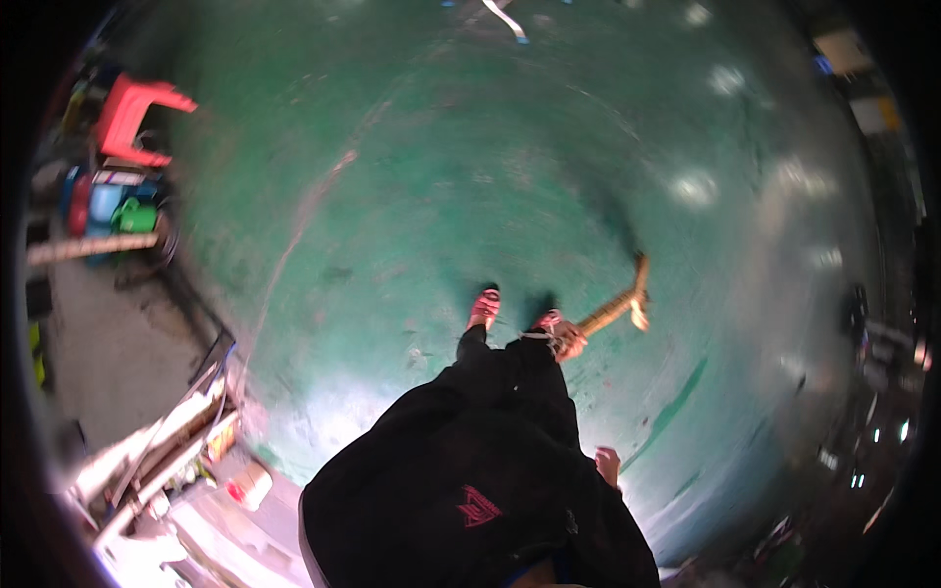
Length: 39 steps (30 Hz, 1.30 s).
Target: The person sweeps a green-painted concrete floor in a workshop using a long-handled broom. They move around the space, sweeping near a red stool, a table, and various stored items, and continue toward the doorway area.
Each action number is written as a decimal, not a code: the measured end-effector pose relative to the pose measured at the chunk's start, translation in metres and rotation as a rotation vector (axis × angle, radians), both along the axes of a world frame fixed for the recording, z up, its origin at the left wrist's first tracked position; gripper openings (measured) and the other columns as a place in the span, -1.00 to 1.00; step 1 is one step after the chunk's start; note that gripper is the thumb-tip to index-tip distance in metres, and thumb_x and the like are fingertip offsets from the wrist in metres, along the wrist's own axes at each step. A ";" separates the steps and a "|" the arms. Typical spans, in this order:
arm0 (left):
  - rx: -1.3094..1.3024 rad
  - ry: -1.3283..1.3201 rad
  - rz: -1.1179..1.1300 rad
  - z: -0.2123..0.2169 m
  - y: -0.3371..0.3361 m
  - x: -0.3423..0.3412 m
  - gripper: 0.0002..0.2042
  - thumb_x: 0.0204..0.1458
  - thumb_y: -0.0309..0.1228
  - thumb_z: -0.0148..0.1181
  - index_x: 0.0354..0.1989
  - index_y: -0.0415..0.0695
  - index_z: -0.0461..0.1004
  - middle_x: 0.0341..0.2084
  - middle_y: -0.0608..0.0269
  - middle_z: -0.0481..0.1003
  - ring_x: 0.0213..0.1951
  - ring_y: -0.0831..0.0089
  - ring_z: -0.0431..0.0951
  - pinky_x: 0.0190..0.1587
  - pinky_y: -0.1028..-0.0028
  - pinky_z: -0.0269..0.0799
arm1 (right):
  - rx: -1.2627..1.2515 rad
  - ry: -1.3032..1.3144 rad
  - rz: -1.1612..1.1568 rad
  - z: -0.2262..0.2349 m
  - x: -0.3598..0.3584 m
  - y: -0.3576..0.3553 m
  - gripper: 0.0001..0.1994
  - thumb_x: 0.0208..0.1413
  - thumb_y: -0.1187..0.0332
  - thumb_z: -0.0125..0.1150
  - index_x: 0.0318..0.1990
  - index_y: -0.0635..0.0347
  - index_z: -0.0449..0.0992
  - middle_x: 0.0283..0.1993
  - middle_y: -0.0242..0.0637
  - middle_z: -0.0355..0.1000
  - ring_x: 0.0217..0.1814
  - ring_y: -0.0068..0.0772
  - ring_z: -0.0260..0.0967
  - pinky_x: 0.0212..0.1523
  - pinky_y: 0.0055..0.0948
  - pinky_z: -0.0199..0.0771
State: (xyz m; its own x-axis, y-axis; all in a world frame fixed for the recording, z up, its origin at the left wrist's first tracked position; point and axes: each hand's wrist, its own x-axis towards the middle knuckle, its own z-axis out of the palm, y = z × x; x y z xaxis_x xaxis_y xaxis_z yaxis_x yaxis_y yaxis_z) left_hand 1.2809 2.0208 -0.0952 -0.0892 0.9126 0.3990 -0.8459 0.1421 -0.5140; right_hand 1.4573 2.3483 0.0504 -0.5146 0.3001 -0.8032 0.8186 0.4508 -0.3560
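My left hand (569,342) is closed around the end of a brown, wood-coloured stick-like tool (610,311), held low in front of my right foot. A crosswise piece sits at its far end, with a paler bit hanging at one side; blur hides its exact kind. My right hand (608,465) hangs by my right side, partly covered by the dark sleeve. Its fingers are small and blurred, and I cannot tell what they do. Both my feet, in red and white footwear, stand on the green floor (441,216).
At the left stand a red plastic stool (123,118), a green container (133,217) and a wooden bar (93,248). Boards and a white bucket (251,485) lie at lower left. A white strip (505,20) rests on the floor far ahead. Dark clutter lines the right edge.
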 end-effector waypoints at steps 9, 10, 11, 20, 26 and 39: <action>-1.903 1.130 -0.049 0.094 -0.190 0.241 -0.82 -0.34 -0.49 0.04 -0.46 -0.16 0.31 -0.64 0.24 0.38 -0.54 0.50 0.41 -0.60 0.43 0.32 | -0.321 -0.002 0.447 -0.164 -0.092 0.109 -0.83 -0.18 0.46 -0.06 -0.35 0.09 0.32 -0.70 -0.41 0.11 -0.73 -0.56 0.08 -0.74 -0.54 0.20; -2.229 0.792 -0.091 0.110 -0.180 0.294 -0.72 -0.35 -0.49 0.03 -0.35 -0.14 0.25 -0.59 0.14 0.40 -0.48 0.32 0.45 -0.54 0.36 0.35 | -0.417 0.011 0.454 -0.163 -0.121 0.088 -0.84 -0.18 0.46 -0.06 -0.35 0.08 0.32 -0.70 -0.41 0.10 -0.73 -0.56 0.08 -0.75 -0.53 0.20; -2.401 0.922 -0.293 0.119 -0.174 0.330 -0.63 -0.32 -0.50 -0.01 -0.23 -0.09 0.15 -0.51 0.02 0.41 -0.38 0.11 0.45 -0.44 0.25 0.34 | -0.566 0.011 0.436 -0.156 -0.147 0.056 -0.84 -0.18 0.45 -0.05 -0.36 0.08 0.32 -0.71 -0.42 0.09 -0.74 -0.56 0.07 -0.75 -0.53 0.20; -2.327 -0.841 0.196 0.035 -0.112 0.492 -0.72 -0.23 -0.28 -0.08 -0.32 -0.11 0.17 -0.65 0.03 0.36 -0.53 0.12 0.43 -0.57 0.12 0.29 | -0.276 0.266 0.475 0.041 -0.302 -0.177 -0.79 -0.14 0.40 -0.09 -0.27 0.09 0.31 -0.68 -0.45 0.10 -0.73 -0.62 0.09 -0.77 -0.58 0.24; -1.879 -0.940 1.310 -0.050 -0.318 0.514 -0.74 -0.16 -0.25 -0.19 -0.50 -0.22 0.26 -0.76 0.21 0.27 -0.68 0.34 0.30 -0.74 0.40 0.20 | -0.026 0.163 0.678 0.044 -0.283 -0.140 -0.80 -0.15 0.44 -0.09 -0.28 0.18 0.31 -0.68 -0.36 0.14 -0.76 -0.55 0.15 -0.79 -0.52 0.32; -2.290 0.768 -0.422 -0.194 -0.249 0.120 -0.85 -0.21 -0.25 -0.07 -0.61 -0.03 0.33 -0.69 0.27 0.32 -0.62 0.32 0.33 -0.63 0.17 0.16 | 0.090 -0.036 -0.186 0.037 -0.168 0.092 -0.82 -0.15 0.48 -0.09 -0.30 0.13 0.30 -0.70 -0.37 0.11 -0.77 -0.50 0.09 -0.78 -0.45 0.26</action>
